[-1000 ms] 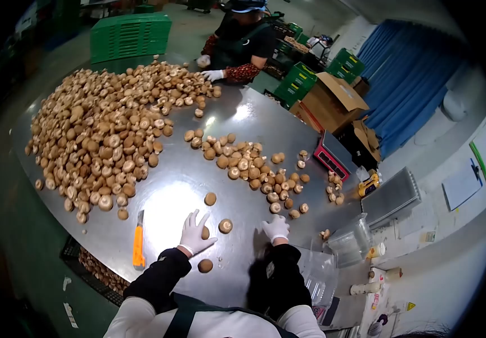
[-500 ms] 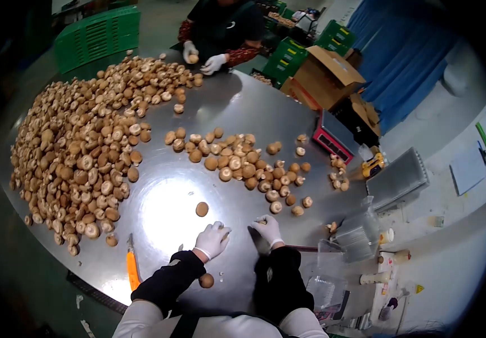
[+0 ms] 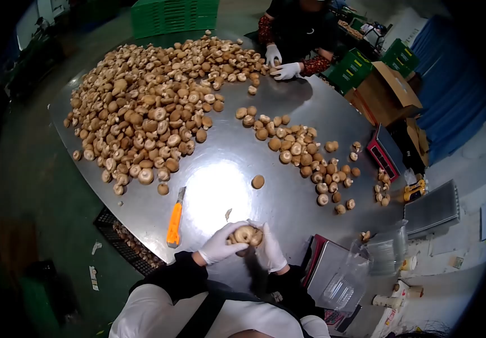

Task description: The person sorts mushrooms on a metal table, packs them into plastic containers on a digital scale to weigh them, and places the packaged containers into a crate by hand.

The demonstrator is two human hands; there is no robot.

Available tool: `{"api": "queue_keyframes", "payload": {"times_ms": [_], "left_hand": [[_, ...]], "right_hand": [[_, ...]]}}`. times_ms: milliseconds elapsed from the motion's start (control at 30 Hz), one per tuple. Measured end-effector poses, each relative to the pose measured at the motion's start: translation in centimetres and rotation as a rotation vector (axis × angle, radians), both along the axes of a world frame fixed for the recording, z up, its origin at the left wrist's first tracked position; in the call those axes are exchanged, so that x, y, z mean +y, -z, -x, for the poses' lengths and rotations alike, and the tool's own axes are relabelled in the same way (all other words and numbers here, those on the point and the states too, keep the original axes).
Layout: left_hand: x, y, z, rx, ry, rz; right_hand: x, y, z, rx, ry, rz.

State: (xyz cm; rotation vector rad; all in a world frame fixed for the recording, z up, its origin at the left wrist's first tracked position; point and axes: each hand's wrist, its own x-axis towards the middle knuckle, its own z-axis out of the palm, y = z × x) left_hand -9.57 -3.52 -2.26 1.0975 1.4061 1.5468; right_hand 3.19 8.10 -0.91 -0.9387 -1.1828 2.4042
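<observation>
Near the table's front edge, my left hand (image 3: 219,245) and my right hand (image 3: 272,251), both in white gloves, are close together. A few shiitake mushrooms (image 3: 245,234) are bunched between them, stems and pale undersides partly showing. My left fingers curl round the left side of the bunch; my right fingers close on its right side. Exactly which mushroom each hand holds is partly hidden. A lone brown mushroom (image 3: 258,181) lies cap up beyond my hands. To the left rests an orange utility knife (image 3: 175,224) with its blade out.
A large mushroom heap (image 3: 136,112) covers the table's far left; a smaller group (image 3: 302,149) lies right of centre. Scales (image 3: 382,153), clear plastic trays (image 3: 344,287) and a cardboard box (image 3: 389,93) stand right. A co-worker's gloved hands (image 3: 285,70) hold a mushroom at the far edge.
My hands, apart before, have come together with mushrooms between them. The view has turned left, so the table appears further right. The co-worker's hands have also drawn together.
</observation>
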Motion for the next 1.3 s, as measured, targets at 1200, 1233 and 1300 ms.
{"api": "queue_keyframes", "payload": {"times_ms": [1200, 1233, 1300], "left_hand": [[18.0, 3.4, 7.9, 0.966, -0.010, 0.377], [18.5, 3.1, 7.6, 1.046, 0.076, 0.431], [19.2, 3.0, 7.1, 1.164, 0.224, 0.489]], "right_hand": [[-0.2, 4.8, -5.4, -0.380, -0.043, -0.779], [0.5, 5.7, -5.5, -0.401, 0.049, -0.846], [3.1, 6.9, -5.9, -0.456, 0.299, -0.612]]}}
